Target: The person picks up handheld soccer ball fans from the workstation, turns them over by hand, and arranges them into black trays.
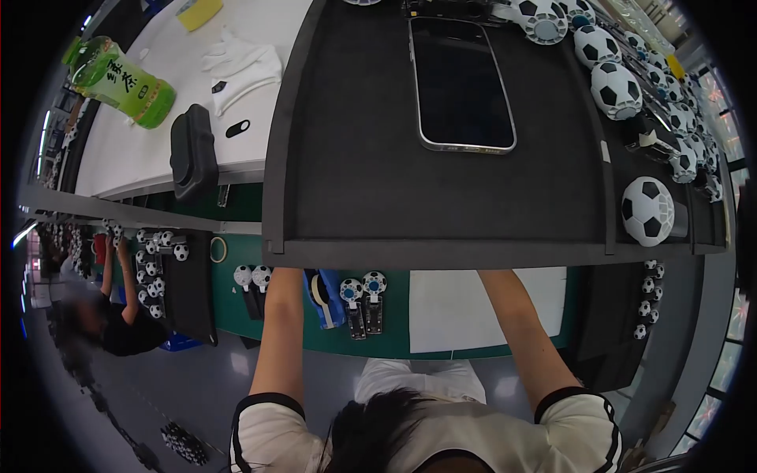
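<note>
Both my forearms reach forward over the green bench and pass beneath the dark shelf, which hides my left hand and my right hand. What either hand holds cannot be seen. Beside my left forearm lie a blue tape dispenser and two soccer-ball-headed pieces with metal lower parts. Two similar pieces lie on its other side. Near my right forearm is a white sheet. On the shelf above rests a black-screened phone.
Several soccer-ball pieces crowd the shelf's right side. A green bottle, white gloves and a black case lie on the white upper surface. Another person is at far left, arms raised beside racked balls.
</note>
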Tool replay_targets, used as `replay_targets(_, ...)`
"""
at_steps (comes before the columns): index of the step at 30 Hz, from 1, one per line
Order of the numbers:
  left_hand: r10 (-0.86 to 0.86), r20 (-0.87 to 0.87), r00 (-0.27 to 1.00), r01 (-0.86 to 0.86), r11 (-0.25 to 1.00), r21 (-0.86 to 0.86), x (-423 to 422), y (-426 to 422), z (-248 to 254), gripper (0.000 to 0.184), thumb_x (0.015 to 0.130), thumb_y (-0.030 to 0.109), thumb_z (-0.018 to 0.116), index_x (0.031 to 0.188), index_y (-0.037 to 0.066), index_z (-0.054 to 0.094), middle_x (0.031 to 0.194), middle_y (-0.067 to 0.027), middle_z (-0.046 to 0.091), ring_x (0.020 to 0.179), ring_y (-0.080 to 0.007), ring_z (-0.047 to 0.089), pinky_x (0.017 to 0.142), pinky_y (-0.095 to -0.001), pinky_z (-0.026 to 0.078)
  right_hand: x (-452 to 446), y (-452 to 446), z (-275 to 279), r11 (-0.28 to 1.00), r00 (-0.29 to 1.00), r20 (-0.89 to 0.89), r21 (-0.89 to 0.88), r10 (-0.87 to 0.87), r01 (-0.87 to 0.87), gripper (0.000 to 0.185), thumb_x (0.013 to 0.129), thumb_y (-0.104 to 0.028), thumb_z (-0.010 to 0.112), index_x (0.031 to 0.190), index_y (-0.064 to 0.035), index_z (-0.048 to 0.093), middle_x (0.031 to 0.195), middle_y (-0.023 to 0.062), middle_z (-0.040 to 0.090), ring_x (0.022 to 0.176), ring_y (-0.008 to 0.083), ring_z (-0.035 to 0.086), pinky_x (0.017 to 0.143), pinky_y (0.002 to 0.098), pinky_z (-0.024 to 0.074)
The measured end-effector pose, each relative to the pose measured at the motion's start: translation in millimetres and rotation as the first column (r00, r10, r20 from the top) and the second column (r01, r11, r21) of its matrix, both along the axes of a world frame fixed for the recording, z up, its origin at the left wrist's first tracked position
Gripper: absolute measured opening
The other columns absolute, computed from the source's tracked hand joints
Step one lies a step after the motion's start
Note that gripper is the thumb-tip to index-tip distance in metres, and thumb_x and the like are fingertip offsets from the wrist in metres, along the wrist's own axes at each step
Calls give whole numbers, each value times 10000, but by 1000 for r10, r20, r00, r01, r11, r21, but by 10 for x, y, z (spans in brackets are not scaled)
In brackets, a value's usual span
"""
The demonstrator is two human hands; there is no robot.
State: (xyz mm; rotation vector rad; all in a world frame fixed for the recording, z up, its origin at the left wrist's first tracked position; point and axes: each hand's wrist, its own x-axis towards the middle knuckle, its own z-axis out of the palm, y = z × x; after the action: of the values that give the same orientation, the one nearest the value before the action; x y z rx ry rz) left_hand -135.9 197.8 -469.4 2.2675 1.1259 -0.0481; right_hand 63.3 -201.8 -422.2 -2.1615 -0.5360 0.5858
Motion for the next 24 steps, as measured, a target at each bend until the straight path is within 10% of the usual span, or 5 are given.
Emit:
replay_targets(6, -12, -49, 999, 11, 999, -38, 111, -84, 12, 352, 939, 201, 544, 1231, 6, 518, 1208, -101, 585, 1077, -203, 560, 927, -329, 441, -649, -549, 494, 791, 615, -788, 396, 31, 467, 482, 823, -53, 616, 1280, -27, 463, 1241, 156, 516, 1091, 283, 534, 940, 410, 457)
replay_targets(14, 140, 305, 942, 13, 893, -451, 228, -912, 316, 380, 963, 242, 525, 1263, 10, 490, 1247, -101, 566, 1110, -201, 539, 951, -328, 427, -1151, -1147, 1509, 612, 669, -730, 594, 137, 523, 529, 835, -132, 582, 1318, -52, 382, 1212, 167, 525, 1043, 271, 557, 865, 433, 516)
replay_targets(19, 427, 616, 662, 358, 542, -760, -71, -2785, 1805, 436, 985, 305, 479, 1319, 28, 431, 1259, -103, 556, 1105, -193, 543, 959, -336, 431, -1063, -1488, 1625, 623, 709, -699, 595, 88, 508, 454, 875, -255, 570, 1246, -36, 426, 1054, 142, 590, 919, 223, 597, 801, 377, 525)
replay_targets(24, 458, 626, 631, 424, 472, -773, -229, -4162, 2507, 513, 1022, 446, 288, 1327, 54, 417, 1227, -115, 569, 945, -174, 602, 814, -307, 512, -1032, -1858, 1821, 635, 734, -636, 674, 238, 377, 450, 920, -411, 536, 1138, -23, 470, 904, 111, 595, 765, 189, 605, 702, 327, 530)
